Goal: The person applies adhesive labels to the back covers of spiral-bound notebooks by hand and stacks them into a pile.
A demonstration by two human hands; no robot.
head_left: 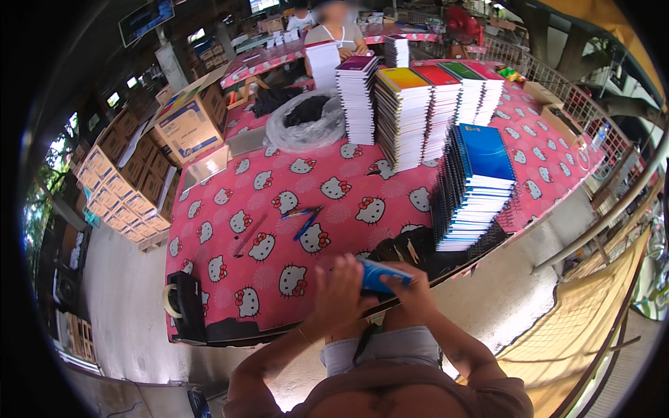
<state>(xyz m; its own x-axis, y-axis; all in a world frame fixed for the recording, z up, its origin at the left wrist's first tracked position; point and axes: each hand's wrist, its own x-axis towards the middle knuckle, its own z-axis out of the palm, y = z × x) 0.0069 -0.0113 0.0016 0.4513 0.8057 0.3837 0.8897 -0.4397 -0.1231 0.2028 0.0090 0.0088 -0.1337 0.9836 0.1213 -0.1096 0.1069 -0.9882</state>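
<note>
At the table's near edge, a blue spiral notebook (380, 276) is between my two hands, partly hidden by them. My right hand (412, 287) is closed round its right end, thumb across the blue cover. My left hand (337, 296) is at the notebook's left end, fingers stretched out and pointing up, slightly blurred. Whether one or several notebooks are held, I cannot tell. Just beyond my right hand stands a tall stack of blue spiral notebooks (481, 157), its black coils facing left.
Stacks of yellow (403, 115), red, green and purple notebooks stand farther back on the pink table (230, 279). Pens (304, 223) lie mid-table. A tape dispenser (185, 306) sits at the near left corner. Cartons (188, 125) are piled left. Another person (334, 38) is across the table.
</note>
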